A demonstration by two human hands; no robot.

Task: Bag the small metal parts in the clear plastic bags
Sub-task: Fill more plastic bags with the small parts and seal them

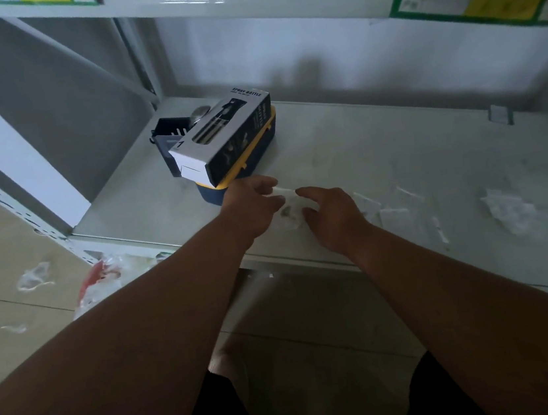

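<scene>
A small clear plastic bag (289,209) lies near the front edge of the grey shelf (379,146), with a dark small metal part showing through it. My left hand (251,206) grips the bag's left side with thumb and fingers. My right hand (332,215) holds its right side, fingers curled over the plastic. More clear plastic bags (401,212) lie flat just right of my right hand, and a crumpled one (511,212) sits farther right.
A black spray bottle box (222,137) rests on a blue and yellow case (251,172) behind my left hand, beside a dark basket (170,130). Shelf uprights stand at left. Plastic scraps and a red-marked bag (102,280) lie on the floor below left.
</scene>
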